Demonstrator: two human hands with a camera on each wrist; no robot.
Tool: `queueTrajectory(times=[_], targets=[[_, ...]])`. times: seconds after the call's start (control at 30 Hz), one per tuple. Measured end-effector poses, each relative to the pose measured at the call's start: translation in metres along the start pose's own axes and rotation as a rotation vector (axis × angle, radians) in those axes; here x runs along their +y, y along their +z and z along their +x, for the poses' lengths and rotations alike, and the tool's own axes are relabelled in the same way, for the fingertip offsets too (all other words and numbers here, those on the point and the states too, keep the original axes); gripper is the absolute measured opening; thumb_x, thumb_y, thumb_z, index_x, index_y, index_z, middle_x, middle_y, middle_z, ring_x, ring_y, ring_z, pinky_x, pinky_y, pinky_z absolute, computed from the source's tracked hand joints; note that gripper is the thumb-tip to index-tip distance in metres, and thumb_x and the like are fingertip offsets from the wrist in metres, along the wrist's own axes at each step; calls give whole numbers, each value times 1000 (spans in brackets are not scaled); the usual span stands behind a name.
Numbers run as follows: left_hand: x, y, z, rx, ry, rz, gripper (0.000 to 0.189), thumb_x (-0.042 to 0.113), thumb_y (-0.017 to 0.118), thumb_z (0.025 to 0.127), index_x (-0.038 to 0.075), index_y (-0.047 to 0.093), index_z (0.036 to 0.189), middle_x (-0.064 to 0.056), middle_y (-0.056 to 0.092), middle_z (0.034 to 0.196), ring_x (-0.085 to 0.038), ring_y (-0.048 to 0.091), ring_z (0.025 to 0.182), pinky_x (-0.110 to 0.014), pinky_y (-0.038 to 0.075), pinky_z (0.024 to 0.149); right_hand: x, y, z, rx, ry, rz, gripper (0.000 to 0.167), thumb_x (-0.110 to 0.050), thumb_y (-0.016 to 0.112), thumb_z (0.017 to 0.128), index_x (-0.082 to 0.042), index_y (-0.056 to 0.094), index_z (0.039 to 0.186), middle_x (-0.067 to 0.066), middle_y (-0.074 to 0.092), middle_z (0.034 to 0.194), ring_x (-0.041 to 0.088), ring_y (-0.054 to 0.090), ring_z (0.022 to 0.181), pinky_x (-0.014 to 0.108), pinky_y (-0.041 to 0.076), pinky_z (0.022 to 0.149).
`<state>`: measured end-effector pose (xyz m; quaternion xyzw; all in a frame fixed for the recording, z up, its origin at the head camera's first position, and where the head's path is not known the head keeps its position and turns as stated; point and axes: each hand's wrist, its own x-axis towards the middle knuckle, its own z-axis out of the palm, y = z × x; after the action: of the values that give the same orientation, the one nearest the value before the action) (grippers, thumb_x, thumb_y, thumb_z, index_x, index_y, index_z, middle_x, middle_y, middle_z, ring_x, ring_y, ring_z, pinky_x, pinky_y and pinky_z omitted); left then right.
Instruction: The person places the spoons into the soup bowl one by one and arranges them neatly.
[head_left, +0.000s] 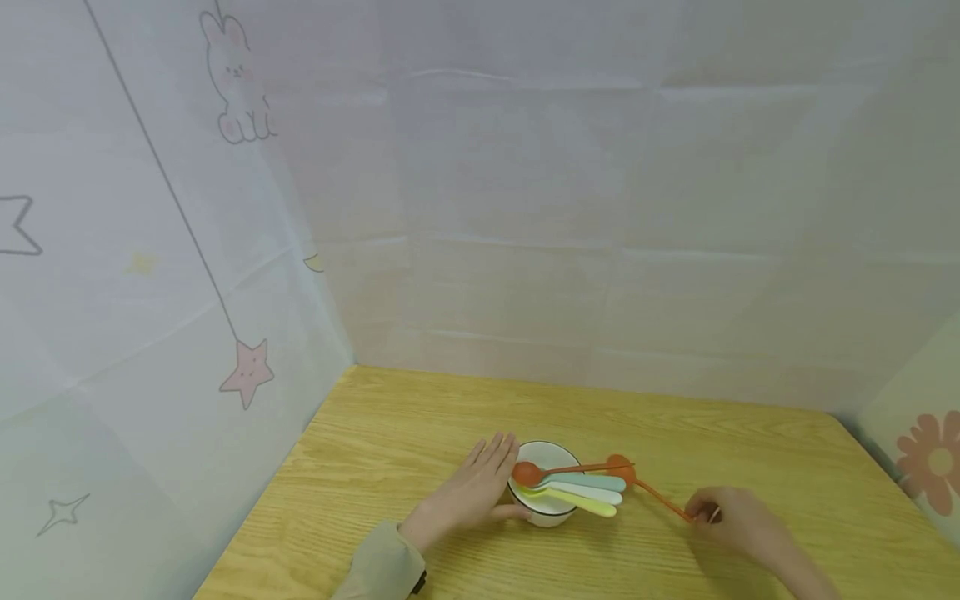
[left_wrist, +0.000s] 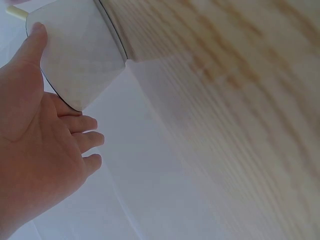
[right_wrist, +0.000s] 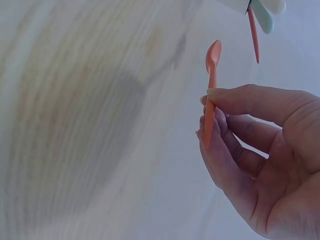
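Observation:
A white bowl (head_left: 553, 520) with a dark rim stands on the table. My left hand (head_left: 471, 490) holds it from the left, thumb on the near wall and fingers along the far side; the left wrist view shows the thumb against the bowl wall (left_wrist: 82, 55). Inside lie an orange spoon (head_left: 528, 475), a pale blue-green spoon (head_left: 598, 482), a white spoon (head_left: 597, 495) and a yellow spoon (head_left: 592, 504), handles sticking out rightward. To the bowl's right, my right hand (head_left: 738, 525) pinches another orange spoon (right_wrist: 213, 60) by its handle, its head toward the bowl.
The wooden table (head_left: 420, 408) reaches back to a pale cloth wall (head_left: 510, 292). Another cloth wall (head_left: 150, 333) with printed stars and a rabbit stands on the left. A flower print (head_left: 937, 458) shows on the right-hand cloth.

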<state>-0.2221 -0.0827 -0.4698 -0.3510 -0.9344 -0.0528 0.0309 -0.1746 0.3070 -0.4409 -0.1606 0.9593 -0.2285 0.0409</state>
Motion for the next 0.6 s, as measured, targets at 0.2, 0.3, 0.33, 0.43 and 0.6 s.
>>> queueTrajectory(times=[0.2,0.3,0.33,0.43,0.6], targets=[[0,0,0,9,9,2,98,66,49,92,0,17,158,-16,18,166,-34,22,154,-50,25,125,-3,-10,3,34,29,-33,4,-9,70,85,-8,72,88,-7,67,78,-6,54,66,19,47,56],[1,0,-1,8,11,-1,97,65,49,93,0,18,158,-16,18,166,-34,22,154,-50,25,125,-2,-13,5,77,18,-65,3,-9,71,82,-8,72,85,-8,66,75,-6,54,65,19,47,56],[1,-1,-1,6,12,0,97,65,49,93,0,18,157,-16,18,166,-34,22,154,-50,25,125,-3,-14,6,82,27,-71,3,-9,72,82,-9,72,85,-8,66,75,-6,54,65,19,47,56],[1,-2,-1,8,10,13,97,66,49,93,0,20,157,-15,19,166,-33,22,154,-49,25,125,-3,-18,8,79,54,-77,5,-9,72,82,-12,72,87,-8,66,76,-3,56,66,20,47,57],[1,-2,-1,12,12,25,96,65,50,93,-1,21,157,-15,20,166,-32,22,154,-49,26,125,-6,-26,12,69,68,-82,6,-10,72,84,-11,72,89,-7,68,78,-1,58,68,20,47,58]])
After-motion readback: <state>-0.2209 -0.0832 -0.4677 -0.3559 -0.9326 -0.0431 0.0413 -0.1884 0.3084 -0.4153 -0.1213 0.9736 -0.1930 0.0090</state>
